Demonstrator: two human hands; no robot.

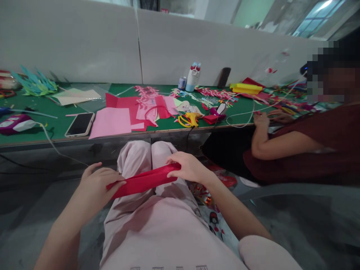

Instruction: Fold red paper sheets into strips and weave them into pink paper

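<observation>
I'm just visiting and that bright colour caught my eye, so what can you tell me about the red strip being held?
The red strip is long, narrow and plain, thin like paper or fabric, and looks folded lengthwise. The left hand pinches one end, the right hand the other. It stretches fairly straight over the pale trousers, its right end higher in the picture. Whether it touches them is unclear.

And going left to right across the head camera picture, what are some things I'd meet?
Left purple tool, left hand, red strip, right hand, black object, other person's hands.
</observation>
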